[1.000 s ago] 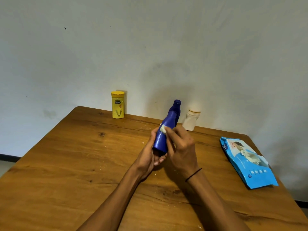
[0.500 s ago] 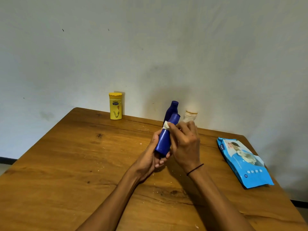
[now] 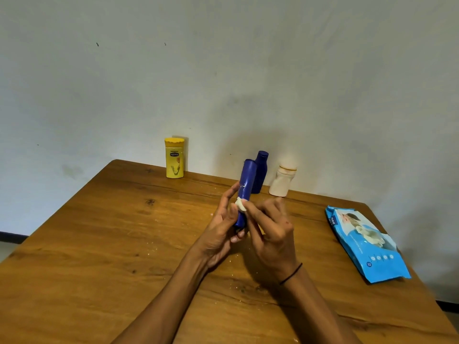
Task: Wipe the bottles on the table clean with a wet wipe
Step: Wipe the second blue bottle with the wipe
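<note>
Wiping a blue bottle (image 3: 246,192) held up over the table (image 3: 124,232), with a balled wet wipe (image 3: 240,204) pinched against its side.

The left hand (image 3: 223,227) curls loosely round the bottle's lower end while the right hand (image 3: 272,232) pinches the wipe between thumb and fingertips. That light hold looks like the weak point: a firm rub on a wet surface could twist the bottle loose and drop it. Another blue bottle (image 3: 260,175) and a white bottle (image 3: 283,181) stand just behind (near the wall edge), so a forward swing could topple them. A yellow bottle (image 3: 174,157) stands well apart on the left, a wipe pack (image 3: 367,247) near the right edge; the near tabletop gives open room.
</note>
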`<state>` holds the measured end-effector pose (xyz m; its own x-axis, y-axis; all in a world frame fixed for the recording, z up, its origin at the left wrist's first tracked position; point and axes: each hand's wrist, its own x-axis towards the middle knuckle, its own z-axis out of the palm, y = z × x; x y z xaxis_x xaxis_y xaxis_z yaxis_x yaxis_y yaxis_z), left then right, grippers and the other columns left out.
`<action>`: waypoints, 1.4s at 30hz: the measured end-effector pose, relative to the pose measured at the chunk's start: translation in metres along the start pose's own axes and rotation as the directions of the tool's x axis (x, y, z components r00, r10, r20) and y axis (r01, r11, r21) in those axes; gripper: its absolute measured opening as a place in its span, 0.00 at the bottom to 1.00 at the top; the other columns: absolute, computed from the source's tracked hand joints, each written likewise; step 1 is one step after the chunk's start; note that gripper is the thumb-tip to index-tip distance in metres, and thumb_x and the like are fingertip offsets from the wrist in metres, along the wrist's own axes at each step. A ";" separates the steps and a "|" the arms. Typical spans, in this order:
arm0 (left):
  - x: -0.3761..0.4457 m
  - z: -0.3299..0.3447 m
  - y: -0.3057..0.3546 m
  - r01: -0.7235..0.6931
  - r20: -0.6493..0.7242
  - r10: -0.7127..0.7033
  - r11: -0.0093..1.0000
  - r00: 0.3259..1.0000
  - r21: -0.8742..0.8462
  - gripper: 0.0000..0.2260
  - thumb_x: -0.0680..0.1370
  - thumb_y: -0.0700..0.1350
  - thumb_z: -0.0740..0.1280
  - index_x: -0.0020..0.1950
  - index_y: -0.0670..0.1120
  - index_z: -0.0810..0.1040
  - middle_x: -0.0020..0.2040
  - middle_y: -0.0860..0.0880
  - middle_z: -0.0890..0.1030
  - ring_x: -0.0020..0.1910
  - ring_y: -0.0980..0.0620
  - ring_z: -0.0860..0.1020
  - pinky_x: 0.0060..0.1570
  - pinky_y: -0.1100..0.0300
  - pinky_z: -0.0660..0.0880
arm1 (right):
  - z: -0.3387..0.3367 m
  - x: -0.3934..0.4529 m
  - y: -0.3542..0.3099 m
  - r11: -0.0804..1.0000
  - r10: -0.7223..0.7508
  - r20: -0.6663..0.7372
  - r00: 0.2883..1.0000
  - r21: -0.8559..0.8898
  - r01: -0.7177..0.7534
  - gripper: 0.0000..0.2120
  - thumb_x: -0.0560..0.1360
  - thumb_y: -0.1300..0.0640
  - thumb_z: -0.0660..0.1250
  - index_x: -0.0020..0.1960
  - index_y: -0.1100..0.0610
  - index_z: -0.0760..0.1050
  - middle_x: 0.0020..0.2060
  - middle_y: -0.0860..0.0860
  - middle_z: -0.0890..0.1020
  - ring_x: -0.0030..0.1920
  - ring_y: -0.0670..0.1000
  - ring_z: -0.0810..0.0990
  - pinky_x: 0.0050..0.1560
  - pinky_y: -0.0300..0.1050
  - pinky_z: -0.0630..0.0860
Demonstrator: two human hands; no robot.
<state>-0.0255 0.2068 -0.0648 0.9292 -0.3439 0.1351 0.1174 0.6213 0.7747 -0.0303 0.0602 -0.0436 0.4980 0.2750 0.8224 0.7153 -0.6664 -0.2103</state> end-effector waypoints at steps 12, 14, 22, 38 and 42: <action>0.006 -0.008 -0.012 0.019 -0.224 0.021 0.985 0.974 0.174 0.31 0.83 0.69 0.53 0.69 0.48 0.80 0.37 0.47 0.74 0.27 0.55 0.69 0.24 0.61 0.66 | 0.000 -0.014 -0.015 0.990 -0.091 0.052 0.994 -0.106 0.096 0.16 0.79 0.60 0.71 0.64 0.66 0.80 0.49 0.58 0.83 0.49 0.54 0.75 0.47 0.44 0.71; 0.006 -0.008 -0.012 0.021 -0.294 0.006 0.996 0.956 0.090 0.27 0.81 0.67 0.64 0.67 0.47 0.80 0.40 0.47 0.77 0.30 0.54 0.72 0.26 0.60 0.67 | 0.001 -0.017 -0.018 0.985 -0.106 0.061 0.992 -0.128 0.113 0.18 0.77 0.60 0.75 0.63 0.66 0.81 0.49 0.57 0.83 0.48 0.54 0.75 0.44 0.48 0.74; 0.003 0.000 -0.004 0.029 -0.361 0.037 0.984 0.932 0.174 0.18 0.77 0.63 0.66 0.61 0.55 0.78 0.37 0.52 0.83 0.31 0.54 0.75 0.29 0.61 0.70 | 0.000 -0.034 -0.011 0.938 -0.253 0.153 0.955 -0.201 0.281 0.24 0.75 0.53 0.78 0.65 0.65 0.77 0.52 0.58 0.83 0.50 0.54 0.76 0.42 0.51 0.79; 0.000 0.004 -0.004 -0.009 -0.281 0.120 0.930 0.952 0.368 0.19 0.82 0.58 0.63 0.64 0.46 0.74 0.43 0.45 0.82 0.32 0.52 0.79 0.22 0.66 0.72 | -0.001 0.032 0.027 0.994 0.000 -0.043 0.999 -0.107 -0.005 0.17 0.80 0.55 0.68 0.63 0.65 0.79 0.52 0.61 0.82 0.55 0.54 0.76 0.51 0.47 0.78; 0.001 0.002 -0.004 0.012 -0.310 0.095 0.946 0.946 0.325 0.20 0.84 0.60 0.60 0.64 0.44 0.71 0.41 0.47 0.80 0.28 0.54 0.74 0.21 0.65 0.69 | 0.000 -0.006 0.004 0.993 -0.025 0.117 0.993 -0.110 0.038 0.16 0.81 0.56 0.67 0.65 0.64 0.79 0.54 0.58 0.81 0.55 0.53 0.76 0.51 0.46 0.78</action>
<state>-0.0262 0.2024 -0.0666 0.9988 -0.0483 0.0097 0.0081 0.3546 0.9350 -0.0308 0.0559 -0.0488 0.5342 0.3704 0.7599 0.6755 -0.7275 -0.1202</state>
